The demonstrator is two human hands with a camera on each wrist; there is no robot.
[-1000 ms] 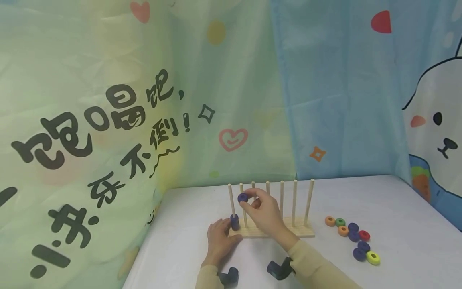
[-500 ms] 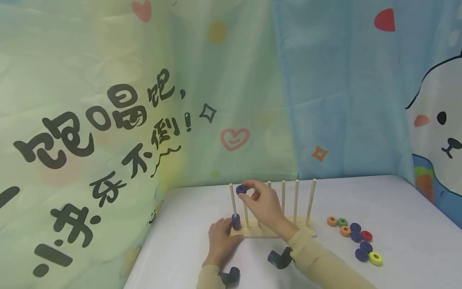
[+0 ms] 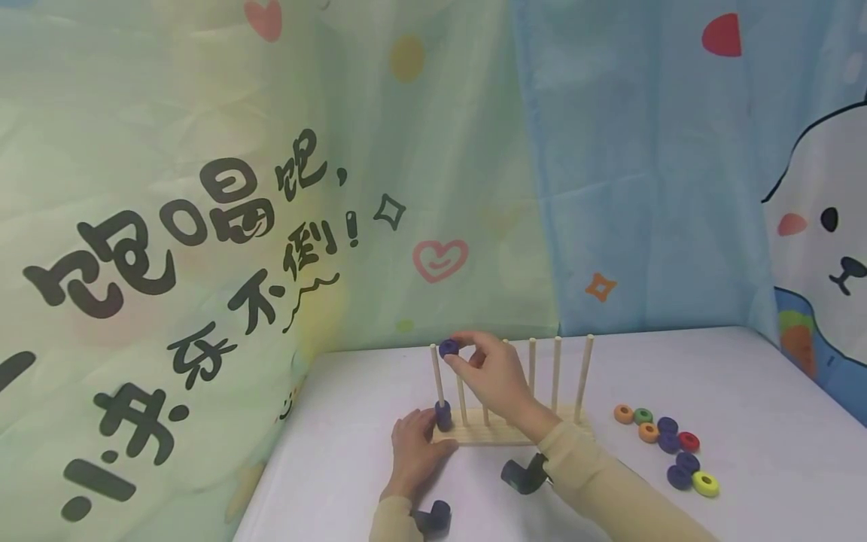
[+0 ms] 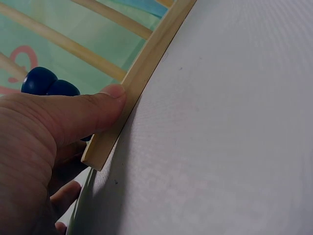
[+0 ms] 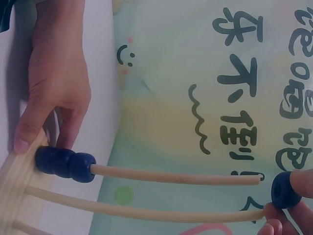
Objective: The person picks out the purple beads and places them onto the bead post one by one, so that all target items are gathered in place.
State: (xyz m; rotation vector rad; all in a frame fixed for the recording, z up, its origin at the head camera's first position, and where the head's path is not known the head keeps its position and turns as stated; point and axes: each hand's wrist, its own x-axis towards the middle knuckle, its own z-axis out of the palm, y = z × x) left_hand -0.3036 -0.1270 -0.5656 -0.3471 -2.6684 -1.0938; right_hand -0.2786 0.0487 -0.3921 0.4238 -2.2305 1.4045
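My right hand (image 3: 497,380) pinches a dark blue wooden bead (image 5: 286,191) between thumb and fingers. In the right wrist view, the bead is close to the tips of the first two pegs, apart from the end peg (image 5: 176,175). That end peg carries a short stack of dark blue beads (image 5: 63,163) at its foot. My left hand (image 3: 415,448) grips the left end of the pale wooden base (image 4: 110,139), its thumb along the front edge and its other fingers behind. In the head view, my right hand hides parts of some middle pegs.
Several loose beads lie on the white table (image 3: 339,467) to the right of the stand, among them an orange bead (image 3: 623,413), a green bead (image 3: 643,416), a red bead (image 3: 689,442) and a yellow bead (image 3: 705,484). A printed curtain (image 3: 433,188) hangs behind the table.
My right hand has moved up and a little to the left with the blue bead, closer to the leftmost peg's tip. The left hand keeps its hold on the base.
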